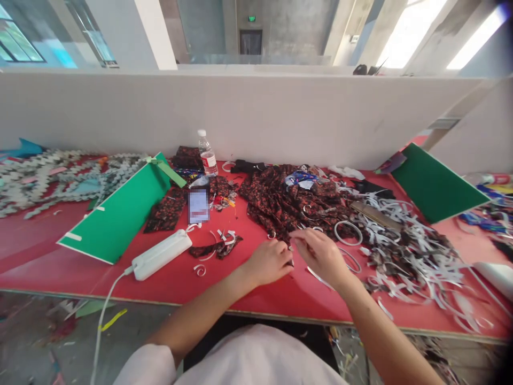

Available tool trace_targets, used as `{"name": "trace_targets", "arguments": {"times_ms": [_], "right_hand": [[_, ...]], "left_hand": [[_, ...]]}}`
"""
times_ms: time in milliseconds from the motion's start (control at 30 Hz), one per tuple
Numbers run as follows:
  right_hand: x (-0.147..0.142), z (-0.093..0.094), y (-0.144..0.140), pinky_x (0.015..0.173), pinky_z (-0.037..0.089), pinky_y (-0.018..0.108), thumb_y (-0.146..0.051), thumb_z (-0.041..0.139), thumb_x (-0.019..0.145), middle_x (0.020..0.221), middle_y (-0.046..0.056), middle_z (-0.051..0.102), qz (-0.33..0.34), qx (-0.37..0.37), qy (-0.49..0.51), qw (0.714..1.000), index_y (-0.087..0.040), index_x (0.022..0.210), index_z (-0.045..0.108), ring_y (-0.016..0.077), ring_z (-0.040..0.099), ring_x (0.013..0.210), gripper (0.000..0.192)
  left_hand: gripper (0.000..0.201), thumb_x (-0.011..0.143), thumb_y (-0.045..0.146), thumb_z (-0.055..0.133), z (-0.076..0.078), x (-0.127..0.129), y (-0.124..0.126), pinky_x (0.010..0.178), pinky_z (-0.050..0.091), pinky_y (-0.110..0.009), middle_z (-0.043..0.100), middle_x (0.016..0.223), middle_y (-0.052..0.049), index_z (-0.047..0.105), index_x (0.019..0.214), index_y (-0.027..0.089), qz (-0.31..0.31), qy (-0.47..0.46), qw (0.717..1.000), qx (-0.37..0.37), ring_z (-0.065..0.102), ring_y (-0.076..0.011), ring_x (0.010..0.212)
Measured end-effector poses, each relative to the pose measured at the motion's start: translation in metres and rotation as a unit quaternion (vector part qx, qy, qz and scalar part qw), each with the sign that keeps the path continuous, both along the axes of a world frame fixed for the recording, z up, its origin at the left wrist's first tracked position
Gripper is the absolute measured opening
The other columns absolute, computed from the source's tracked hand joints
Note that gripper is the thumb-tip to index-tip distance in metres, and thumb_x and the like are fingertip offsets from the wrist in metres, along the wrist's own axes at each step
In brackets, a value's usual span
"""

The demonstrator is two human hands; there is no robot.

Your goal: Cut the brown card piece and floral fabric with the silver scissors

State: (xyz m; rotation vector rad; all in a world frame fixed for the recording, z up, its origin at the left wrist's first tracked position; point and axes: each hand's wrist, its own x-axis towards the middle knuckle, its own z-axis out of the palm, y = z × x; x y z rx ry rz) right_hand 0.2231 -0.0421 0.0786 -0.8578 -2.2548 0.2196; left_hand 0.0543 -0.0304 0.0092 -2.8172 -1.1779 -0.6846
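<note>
Pretty clearly a workshop, some kind of fabric or garment place going by the stuff lying around. There's a long red worktop [280, 299] with green divider panels [120, 208] marking off a work spot, a big heap of dark printed fabric [264, 195] and a whole mess of curly white strips [425, 267]. Ropes of pale frilly trim [48, 171] pile up on the left. Scraps [114, 319] litter the floor too. Behind the white partition [240, 112] it's bare concrete wall [296, 29] and a green lit sign [251, 18] over a door [251, 43], so more industrial unit than home.
</note>
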Motion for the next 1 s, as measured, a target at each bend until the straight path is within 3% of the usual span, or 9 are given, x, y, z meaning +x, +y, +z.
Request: {"name": "trace_targets", "arguments": {"times_ms": [100, 167, 233, 367, 500, 667, 867, 1000], "right_hand": [[0.04, -0.049, 0.026, 0.078, 0.047, 0.034, -0.025, 0.04, 0.088, 0.091, 0.008, 0.064, -0.161, -0.07, -0.092, 0.98, -0.023, 0.098, 0.063, 0.0212, 0.06, 0.085, 0.025], [0.075, -0.077, 0.031, 0.077, 0.047, 0.035, -0.026, 0.04, 0.088, 0.09, 0.01, 0.063, -0.226, -0.099, -0.137, 0.959, -0.021, 0.096, 0.063, 0.0224, 0.06, 0.084, 0.025], [0.105, -0.092, 0.027, 0.078, 0.046, 0.035, -0.027, 0.042, 0.087, 0.092, 0.011, 0.062, -0.262, -0.127, -0.16, 0.943, -0.02, 0.097, 0.063, 0.0229, 0.06, 0.086, 0.024], [0.13, -0.092, 0.018, 0.082, 0.044, 0.031, -0.024, 0.046, 0.085, 0.094, 0.008, 0.063, -0.239, -0.159, -0.152, 0.946, -0.02, 0.096, 0.063, 0.0206, 0.059, 0.091, 0.02], [0.122, -0.084, 0.019, 0.082, 0.042, 0.03, -0.028, 0.047, 0.086, 0.095, 0.008, 0.063, -0.242, -0.181, -0.149, 0.941, -0.018, 0.099, 0.061, 0.0202, 0.059, 0.091, 0.021], [0.111, -0.082, 0.019, 0.075, 0.042, 0.028, -0.033, 0.055, 0.081, 0.097, 0.009, 0.061, -0.274, -0.222, -0.193, 0.916, -0.02, 0.112, 0.055, 0.0212, 0.059, 0.087, 0.034], [0.109, -0.089, 0.017, 0.077, 0.042, 0.029, -0.023, 0.059, 0.072, 0.098, 0.009, 0.057, -0.268, -0.247, -0.171, 0.916, -0.017, 0.117, 0.052, 0.0213, 0.056, 0.089, 0.046], [0.123, -0.09, 0.012, 0.084, 0.041, 0.03, -0.019, 0.053, 0.074, 0.103, 0.01, 0.057, -0.267, -0.199, -0.116, 0.936, -0.018, 0.116, 0.053, 0.021, 0.054, 0.095, 0.042]], "left_hand": [[0.027, 0.08, 0.041, 0.055, -0.012, 0.014, -0.003, 0.08, 0.044, -0.033, 0.06, 0.101, -0.007, 0.063, 0.094, 0.02, -0.036, 0.057, 0.997, -0.035, 0.053, -0.0216, 0.095], [0.022, 0.08, 0.037, 0.057, -0.018, 0.017, -0.002, 0.08, 0.043, -0.032, 0.059, 0.1, -0.006, 0.063, 0.093, 0.021, -0.041, 0.098, 0.992, -0.072, 0.051, -0.0216, 0.097], [0.014, 0.082, 0.031, 0.054, -0.021, 0.017, 0.001, 0.08, 0.043, -0.03, 0.059, 0.095, -0.004, 0.062, 0.089, 0.021, -0.028, 0.124, 0.986, -0.105, 0.05, -0.0191, 0.095], [0.016, 0.086, 0.017, 0.045, -0.02, 0.009, 0.01, 0.079, 0.042, -0.029, 0.057, 0.089, -0.005, 0.06, 0.083, 0.019, 0.008, 0.133, 0.984, -0.121, 0.051, -0.0178, 0.09], [0.021, 0.087, 0.018, 0.039, -0.013, -0.004, 0.026, 0.074, 0.043, -0.033, 0.057, 0.088, -0.009, 0.06, 0.082, 0.016, 0.065, 0.146, 0.979, -0.124, 0.053, -0.0207, 0.085], [0.028, 0.089, 0.031, 0.037, -0.001, -0.003, 0.041, 0.075, 0.041, -0.035, 0.058, 0.084, -0.01, 0.061, 0.085, 0.016, 0.137, 0.154, 0.973, -0.106, 0.053, -0.0237, 0.086], [0.022, 0.085, 0.03, 0.047, -0.008, 0.024, 0.06, 0.085, 0.038, -0.037, 0.057, 0.102, -0.011, 0.058, 0.099, 0.017, 0.102, 0.105, 0.985, -0.094, 0.049, -0.025, 0.099], [0.019, 0.081, 0.025, 0.053, -0.018, 0.028, 0.067, 0.082, 0.04, -0.037, 0.059, 0.097, -0.013, 0.059, 0.095, 0.014, 0.123, 0.112, 0.979, -0.121, 0.051, -0.0269, 0.096]]}}
